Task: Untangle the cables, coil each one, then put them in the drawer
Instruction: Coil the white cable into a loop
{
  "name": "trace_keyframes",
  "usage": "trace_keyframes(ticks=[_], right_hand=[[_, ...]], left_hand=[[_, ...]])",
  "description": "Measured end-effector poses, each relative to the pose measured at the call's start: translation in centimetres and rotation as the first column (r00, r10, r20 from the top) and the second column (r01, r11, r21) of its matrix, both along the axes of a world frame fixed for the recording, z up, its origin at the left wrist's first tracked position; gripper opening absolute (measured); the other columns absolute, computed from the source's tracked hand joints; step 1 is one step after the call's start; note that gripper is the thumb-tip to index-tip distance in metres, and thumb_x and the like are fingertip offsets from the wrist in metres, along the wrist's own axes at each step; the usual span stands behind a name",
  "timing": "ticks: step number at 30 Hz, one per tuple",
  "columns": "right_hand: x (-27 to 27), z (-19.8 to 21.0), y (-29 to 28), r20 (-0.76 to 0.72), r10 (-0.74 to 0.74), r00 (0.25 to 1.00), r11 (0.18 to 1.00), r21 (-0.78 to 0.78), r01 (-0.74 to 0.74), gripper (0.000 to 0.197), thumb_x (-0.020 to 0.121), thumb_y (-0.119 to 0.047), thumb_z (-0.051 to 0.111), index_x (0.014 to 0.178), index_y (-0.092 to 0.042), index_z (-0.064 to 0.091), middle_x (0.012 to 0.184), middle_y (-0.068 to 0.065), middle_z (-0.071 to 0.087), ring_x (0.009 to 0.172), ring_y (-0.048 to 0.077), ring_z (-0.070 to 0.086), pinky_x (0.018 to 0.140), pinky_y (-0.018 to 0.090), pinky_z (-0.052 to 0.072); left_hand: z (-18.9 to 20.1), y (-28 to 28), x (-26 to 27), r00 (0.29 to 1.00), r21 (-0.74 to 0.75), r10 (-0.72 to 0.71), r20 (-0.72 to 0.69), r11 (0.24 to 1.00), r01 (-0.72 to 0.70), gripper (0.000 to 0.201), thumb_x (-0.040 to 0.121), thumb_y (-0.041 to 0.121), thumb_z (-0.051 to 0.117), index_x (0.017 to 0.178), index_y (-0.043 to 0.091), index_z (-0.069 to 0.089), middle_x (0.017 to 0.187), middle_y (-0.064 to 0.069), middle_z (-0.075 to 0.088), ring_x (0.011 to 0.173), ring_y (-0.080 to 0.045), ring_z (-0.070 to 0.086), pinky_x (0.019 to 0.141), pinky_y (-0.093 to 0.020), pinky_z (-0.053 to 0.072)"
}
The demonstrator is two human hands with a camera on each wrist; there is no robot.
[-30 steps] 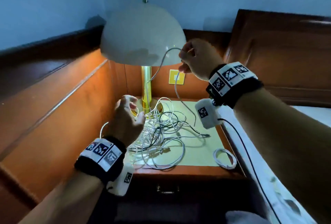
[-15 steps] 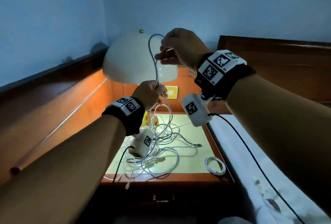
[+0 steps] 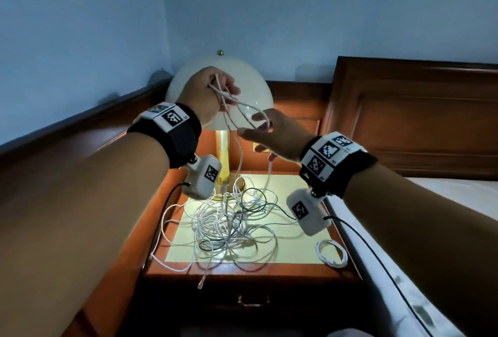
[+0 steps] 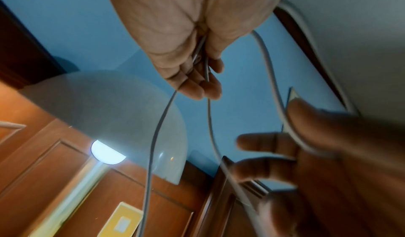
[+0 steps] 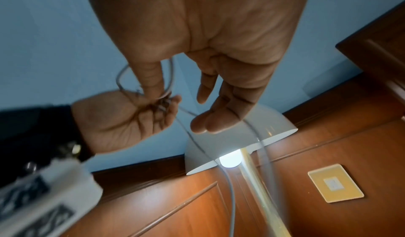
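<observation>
My left hand [image 3: 215,94] is raised in front of the lamp shade and grips a few loops of a white cable [image 3: 244,110]. In the left wrist view the strands [image 4: 151,154] hang down from its curled fingers [image 4: 197,78]. My right hand [image 3: 264,131] is just below and to the right, fingers spread and nearly straight, with one loop draped across them [image 5: 203,102]. The cable runs down to a tangle of white and dark cables [image 3: 231,223] on the nightstand. The drawer [image 3: 253,300] below is closed.
A lit lamp with a white dome shade [image 3: 188,77] and a brass stem [image 3: 222,156] stands at the back of the nightstand [image 3: 296,272]. One coiled white cable [image 3: 331,253] lies at its right front corner. A bed [image 3: 404,269] is on the right, a wooden panel on the left.
My left hand has risen to shade height and now holds the gathered loops. My right hand has dropped below it and spread its fingers, no longer pinching the cable.
</observation>
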State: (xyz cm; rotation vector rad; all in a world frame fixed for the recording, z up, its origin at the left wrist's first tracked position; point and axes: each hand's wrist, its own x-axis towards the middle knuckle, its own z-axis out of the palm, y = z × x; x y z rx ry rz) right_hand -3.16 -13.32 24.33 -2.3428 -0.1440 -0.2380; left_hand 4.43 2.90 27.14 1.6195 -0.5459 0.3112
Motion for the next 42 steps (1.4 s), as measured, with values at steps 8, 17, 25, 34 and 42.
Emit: trace_keyframes(ticks=[8,17,25,34,42], right_hand=[[1.1,0.2,0.6,0.244,-0.206,0.948,0.975,-0.032,0.220,0.097,0.065,-0.057,0.084,0.138,-0.019,0.033,0.136,0.006,0.046,0.114,0.019,0.051,0.089,0.025,0.038],[2.4,-2.1,-1.4,-0.094,-0.190,0.977,0.976,-0.124,0.177,0.025,0.096,-0.033,0.062,0.095,-0.011,0.074,0.070,0.003,0.072,0.054,0.012,0.070,0.051,0.023,0.055],[2.5,0.3,-2.6,0.135,-0.226,0.965,0.972,0.097,0.214,0.024,0.102,-0.027,0.049,0.095,-0.021,0.071,0.096,0.001,0.073,0.081,0.010,0.066,0.080,0.021,0.054],[-1.6,5.7,-2.0,0.399,-0.086,0.913,0.993,0.113,0.044,0.026,0.098,-0.006,0.053,0.119,-0.012,0.066,0.115,0.001,0.067,0.085,-0.005,0.060,0.082,0.009,0.048],[-7.0,8.3,0.2,0.426,-0.007,0.905,0.998,-0.056,0.034,0.020,0.097,-0.013,0.057,0.107,-0.019,0.073,0.093,-0.009,0.071,0.082,0.007,0.068,0.077,0.020,0.054]], left_hand=[[2.7,-1.1,-2.3,0.974,-0.106,-0.218,0.056,0.969,0.223,0.033,0.108,0.010,0.032,0.085,0.012,0.056,0.073,-0.006,0.068,0.060,-0.020,0.060,0.060,-0.029,0.049],[5.9,1.8,-4.5,0.939,-0.440,-0.308,0.149,0.830,0.342,0.028,0.106,0.008,0.032,0.089,0.009,0.054,0.070,-0.007,0.060,0.054,-0.017,0.049,0.062,-0.031,0.048],[0.6,5.6,-2.2,0.992,-0.292,0.108,-0.071,0.948,-0.124,0.032,0.108,0.014,0.033,0.082,0.016,0.051,0.055,0.003,0.050,0.036,-0.009,0.037,0.045,-0.023,0.041],[-3.2,5.0,-4.0,0.961,0.021,0.207,-0.181,0.978,-0.207,0.031,0.106,0.008,0.031,0.083,0.018,0.049,0.061,-0.005,0.053,0.033,-0.008,0.042,0.054,-0.028,0.043],[-2.0,4.2,-8.3,0.980,0.218,0.162,-0.118,0.967,-0.133,0.012,0.104,0.015,0.045,0.094,0.010,0.049,0.058,-0.010,0.059,0.042,-0.023,0.045,0.049,-0.031,0.044]])
